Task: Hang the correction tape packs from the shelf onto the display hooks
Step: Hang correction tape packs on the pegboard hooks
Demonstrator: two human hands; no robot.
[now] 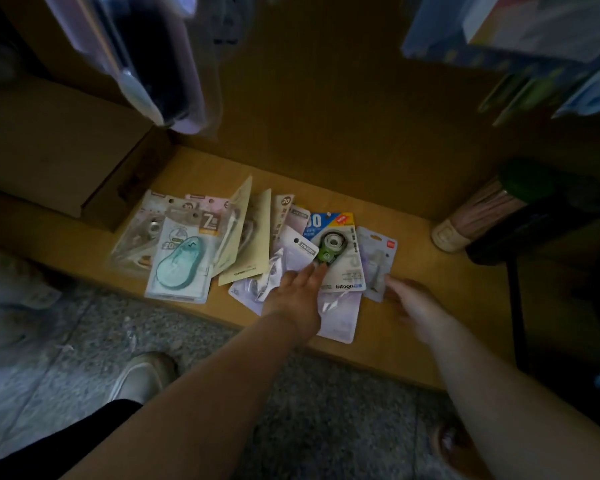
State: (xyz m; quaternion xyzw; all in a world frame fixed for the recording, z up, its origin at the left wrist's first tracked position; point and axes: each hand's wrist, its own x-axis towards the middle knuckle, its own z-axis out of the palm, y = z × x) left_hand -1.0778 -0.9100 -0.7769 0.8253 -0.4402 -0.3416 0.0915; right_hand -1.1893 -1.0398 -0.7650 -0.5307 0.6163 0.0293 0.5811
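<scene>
The correction tape packs lay on a low shelf of smooth, yellowish wood-grain board. They were fanned out in an overlapping heap, so an exact count was not possible; roughly ten flat blister cards showed. Each was a thin rectangular card with rounded corners and a small punched hole at the top, faced with glossy clear plastic.

One green pack held a round green and grey dispenser on a blue, yellow and white card. One teal pack at the left end held a bean-shaped translucent dispenser. One cream card lay back-up and plain. Several pale lilac packs sat beneath and beside the green one, with one lilac pack at the right end.

The left hand lay released, its fingers straight, the tips touching the lower edge of the green dispenser. The right hand was blurred at the bottom corner of the right-end lilac pack; whether it gripped anything could not be told.

One matte brown cardboard box stood at the left. The floor was grey and speckled.
</scene>
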